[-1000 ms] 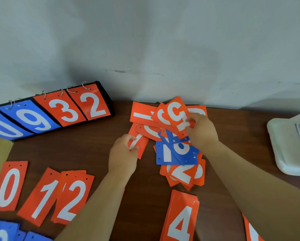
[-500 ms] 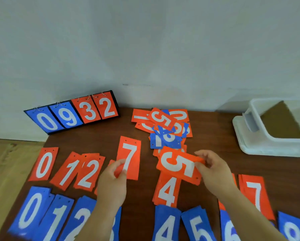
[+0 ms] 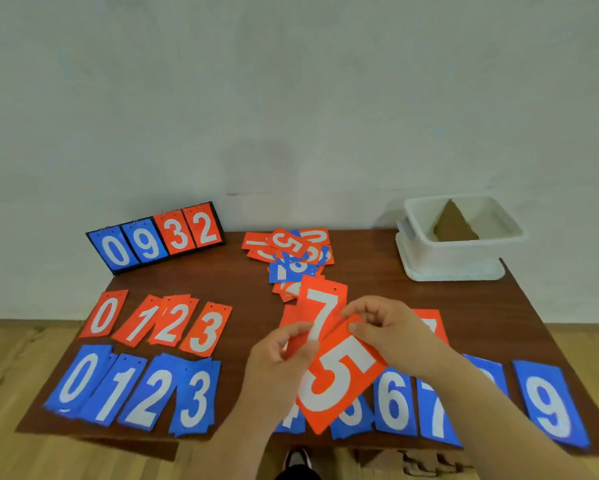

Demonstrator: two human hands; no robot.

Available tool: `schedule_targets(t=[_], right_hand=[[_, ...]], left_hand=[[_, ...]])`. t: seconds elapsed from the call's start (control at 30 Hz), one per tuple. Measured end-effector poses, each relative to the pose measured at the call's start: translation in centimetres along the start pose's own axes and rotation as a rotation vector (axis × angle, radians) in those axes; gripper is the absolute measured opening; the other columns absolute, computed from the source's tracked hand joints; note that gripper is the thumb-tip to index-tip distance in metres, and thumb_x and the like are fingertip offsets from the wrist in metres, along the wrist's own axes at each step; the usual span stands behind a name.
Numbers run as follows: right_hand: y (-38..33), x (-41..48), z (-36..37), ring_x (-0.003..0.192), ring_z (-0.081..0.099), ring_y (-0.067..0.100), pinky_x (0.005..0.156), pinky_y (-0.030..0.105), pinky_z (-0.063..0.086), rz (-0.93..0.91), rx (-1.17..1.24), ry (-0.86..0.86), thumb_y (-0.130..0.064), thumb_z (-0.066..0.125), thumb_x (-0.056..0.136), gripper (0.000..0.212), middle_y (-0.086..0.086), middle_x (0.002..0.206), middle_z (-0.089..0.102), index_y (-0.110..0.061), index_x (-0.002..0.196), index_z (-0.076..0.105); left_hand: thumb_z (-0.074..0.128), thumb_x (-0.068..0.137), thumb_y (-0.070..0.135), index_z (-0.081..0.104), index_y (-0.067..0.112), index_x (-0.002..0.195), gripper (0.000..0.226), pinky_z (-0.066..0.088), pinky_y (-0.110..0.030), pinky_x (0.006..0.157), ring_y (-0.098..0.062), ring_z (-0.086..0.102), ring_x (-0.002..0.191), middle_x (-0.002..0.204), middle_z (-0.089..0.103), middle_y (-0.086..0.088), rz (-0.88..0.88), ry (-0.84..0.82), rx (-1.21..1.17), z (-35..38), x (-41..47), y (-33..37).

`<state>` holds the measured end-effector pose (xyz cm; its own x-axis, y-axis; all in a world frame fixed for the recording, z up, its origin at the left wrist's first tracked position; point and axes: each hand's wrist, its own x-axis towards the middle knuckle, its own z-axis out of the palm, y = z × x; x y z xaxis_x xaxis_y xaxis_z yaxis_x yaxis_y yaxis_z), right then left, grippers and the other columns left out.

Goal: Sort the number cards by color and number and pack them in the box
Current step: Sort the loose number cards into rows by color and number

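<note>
My left hand (image 3: 280,358) pinches the lower edge of an orange 7 card (image 3: 322,306) held above the table. My right hand (image 3: 391,332) grips the top of an orange 5 card (image 3: 339,379), tilted and overlapping the 7. Orange piles 0 (image 3: 103,315), 1 (image 3: 142,322), 2 (image 3: 173,322) and 3 (image 3: 206,329) lie in a row at the left, blue piles 0 to 3 (image 3: 131,389) in front of them. Blue 6 (image 3: 393,403), 7 (image 3: 436,415) and 9 (image 3: 549,407) lie at the right. An unsorted heap of cards (image 3: 291,258) sits at the back centre. The white box (image 3: 461,237) stands at the back right.
A flip scoreboard reading 0932 (image 3: 156,239) leans at the back left by the wall. The brown table (image 3: 377,282) ends just below the blue row. A wooden floor and a shoe (image 3: 298,460) show beneath.
Both hands have drawn back from the heap toward me, carrying the 7 and the 5. The two cards have come together and overlap. The view has pulled back, showing both sorted rows.
</note>
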<state>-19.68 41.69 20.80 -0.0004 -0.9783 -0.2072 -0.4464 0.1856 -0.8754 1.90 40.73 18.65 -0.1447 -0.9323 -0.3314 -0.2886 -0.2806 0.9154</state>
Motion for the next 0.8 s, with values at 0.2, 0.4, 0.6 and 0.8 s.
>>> schedule_targets(t=[0.2,0.4,0.6,0.8], right_hand=[[0.9,-2.9,0.7,0.085,0.068,0.017,0.080,0.041,0.060,0.008,0.079,0.166,-0.025,0.072,0.093,0.015,-0.005,0.088,0.065,-0.039,0.097,0.072],[-0.3,-3.4,1.4,0.102,0.071,0.038,0.089,0.055,0.059,0.158,0.419,0.110,-0.023,0.066,0.098,0.021,0.022,0.117,0.065,-0.039,0.109,0.073],[-1.5,-0.6,3.5,0.086,0.076,0.033,0.084,0.053,0.061,0.219,0.458,0.174,-0.012,0.064,0.098,0.019,0.018,0.093,0.076,-0.025,0.109,0.074],[-1.6,3.4,5.6,0.066,0.065,0.022,0.065,0.044,0.058,0.186,0.366,0.563,-0.007,0.063,0.095,0.029,0.009,0.086,0.072,-0.030,0.111,0.071]], left_hand=[[0.080,0.088,0.027,0.063,0.049,0.103,0.031,0.058,-0.017,0.070,-0.008,0.063,0.100,0.115,0.058,0.024,0.023,-0.055,0.101,1.3,-3.6,0.6],[0.077,0.090,0.028,0.063,0.050,0.101,0.029,0.055,-0.013,0.063,-0.009,0.065,0.098,0.112,0.058,0.024,0.072,-0.110,0.108,0.5,-3.7,0.6],[0.074,0.092,0.030,0.062,0.049,0.110,0.029,0.058,-0.030,0.093,-0.009,0.058,0.117,0.129,0.058,0.018,0.044,-0.113,0.187,-2.0,-0.9,0.0],[0.065,0.098,0.035,0.056,0.051,0.115,0.025,0.063,-0.031,0.080,-0.012,0.067,0.105,0.122,0.060,0.018,0.064,0.051,0.161,-6.7,3.0,-1.3]])
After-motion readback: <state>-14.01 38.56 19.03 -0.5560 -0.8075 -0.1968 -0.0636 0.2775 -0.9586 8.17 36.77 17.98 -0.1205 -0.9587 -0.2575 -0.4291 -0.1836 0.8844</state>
